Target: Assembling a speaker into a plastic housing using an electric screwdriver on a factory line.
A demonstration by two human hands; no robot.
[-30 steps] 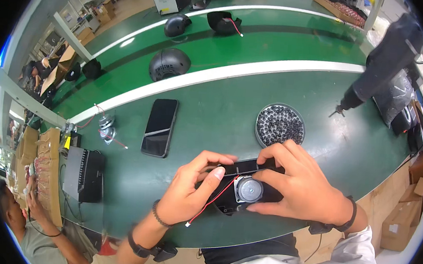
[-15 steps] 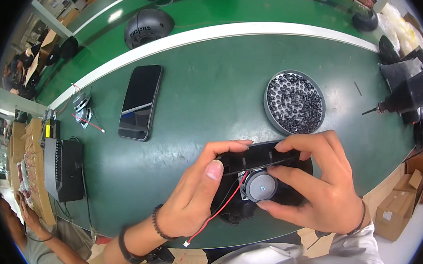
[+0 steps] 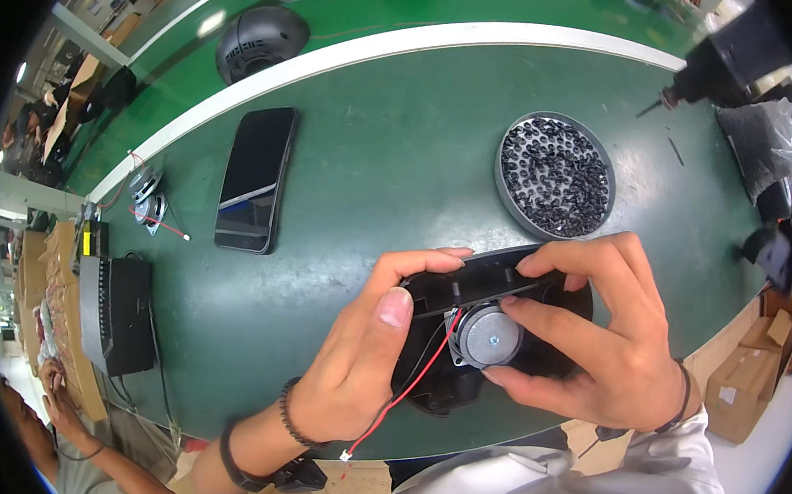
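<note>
Both hands hold a black plastic housing [image 3: 467,284] just above the green table [image 3: 373,181]. My left hand [image 3: 361,355] grips its left end, thumb on top. My right hand [image 3: 601,339] wraps its right side, with thumb and fingers around a round silver speaker magnet [image 3: 489,336] set in the housing. A red and black wire [image 3: 399,399] runs from the speaker down past my left wrist to a small white plug.
A round grey tray [image 3: 604,161] of small black screws lies beyond the housing. A black phone [image 3: 254,177] lies to the left, with a loose small speaker [image 3: 148,202] and a black box [image 3: 120,315] further left. A power screwdriver [image 3: 702,71] hangs at the far right. Another person's arm [image 3: 80,431] is at the lower left.
The view has tilted down and closer to the hands. My right thumb and fingers have shifted onto the speaker magnet; both hands keep hold of the housing.
</note>
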